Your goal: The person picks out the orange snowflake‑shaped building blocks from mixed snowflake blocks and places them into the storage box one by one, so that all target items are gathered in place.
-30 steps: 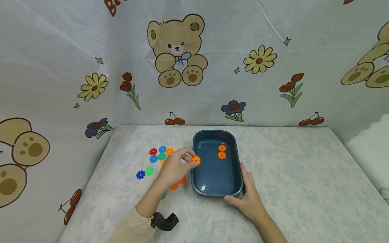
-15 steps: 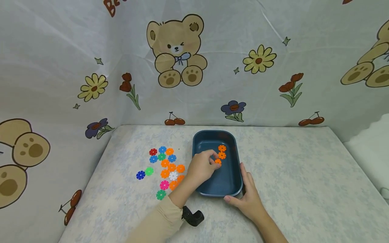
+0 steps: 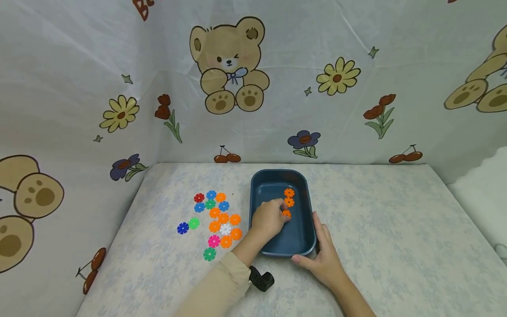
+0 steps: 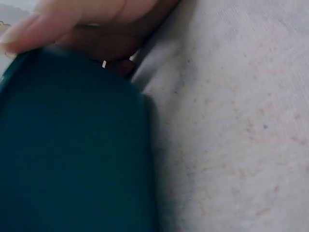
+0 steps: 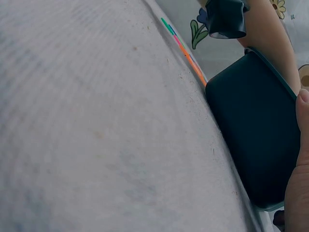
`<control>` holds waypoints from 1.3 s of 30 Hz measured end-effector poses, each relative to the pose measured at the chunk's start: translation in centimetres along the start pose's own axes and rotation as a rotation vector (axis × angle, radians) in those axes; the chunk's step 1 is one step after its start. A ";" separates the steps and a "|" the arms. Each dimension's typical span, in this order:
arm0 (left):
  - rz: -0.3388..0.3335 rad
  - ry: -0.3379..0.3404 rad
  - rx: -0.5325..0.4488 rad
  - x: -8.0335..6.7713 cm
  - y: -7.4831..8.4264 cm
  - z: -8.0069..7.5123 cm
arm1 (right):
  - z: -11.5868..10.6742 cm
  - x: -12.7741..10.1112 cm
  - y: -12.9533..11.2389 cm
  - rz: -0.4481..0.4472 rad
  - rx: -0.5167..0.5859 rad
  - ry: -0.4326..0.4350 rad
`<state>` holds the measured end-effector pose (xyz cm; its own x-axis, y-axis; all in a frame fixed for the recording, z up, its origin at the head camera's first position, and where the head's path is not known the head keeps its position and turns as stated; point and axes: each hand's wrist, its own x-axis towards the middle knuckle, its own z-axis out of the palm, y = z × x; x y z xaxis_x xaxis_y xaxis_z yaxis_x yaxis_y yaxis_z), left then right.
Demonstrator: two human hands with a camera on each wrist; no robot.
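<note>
Your left hand (image 3: 269, 218) is inside the blue tray (image 3: 277, 246), fingers curled and pinching an orange disc (image 3: 287, 214) just above the tray floor, right beside the two orange discs (image 3: 289, 197) already lying there. Your right hand (image 3: 322, 255) rests against the tray's near right corner, fingers fairly straight along the wall and thumb on the near rim, steadying it rather than gripping. So the sort looks partly done: two orange pieces are in, a third is at the point of being set down. Left of the tray on the worktop (image 3: 376, 229), the loose pile (image 3: 215, 220) holds several more orange discs among blue, green, red, pink and white ones.
</note>
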<state>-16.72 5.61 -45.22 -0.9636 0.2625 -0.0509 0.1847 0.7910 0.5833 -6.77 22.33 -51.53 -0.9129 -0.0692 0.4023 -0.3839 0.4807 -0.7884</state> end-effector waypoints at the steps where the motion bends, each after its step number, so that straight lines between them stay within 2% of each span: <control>1: 0.003 0.004 0.019 0.1 0.0 0.1 | 0.0 0.0 0.0 -0.003 0.003 -0.001; 7: 0.006 0.035 0.134 0.4 -0.1 0.6 | -0.1 0.0 0.1 -0.008 0.003 -0.002; 14: 0.030 0.019 0.224 0.4 0.3 0.9 | -0.2 0.1 -0.1 0.016 -0.002 -0.006; 19: 0.031 0.007 0.215 0.3 0.1 1.0 | -0.1 0.1 0.0 0.035 -0.022 -0.013; 25: 0.017 0.006 0.195 0.2 -0.1 1.1 | 0.1 -0.1 0.0 0.005 -0.018 0.002; 39: 0.019 0.013 0.236 0.5 0.1 1.3 | -0.1 0.0 0.1 0.025 -0.012 -0.008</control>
<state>-16.94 6.49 -46.23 -0.9616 0.2726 -0.0306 0.2413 0.8938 0.3781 -6.82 22.45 -51.55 -0.9231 -0.0644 0.3790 -0.3597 0.4926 -0.7925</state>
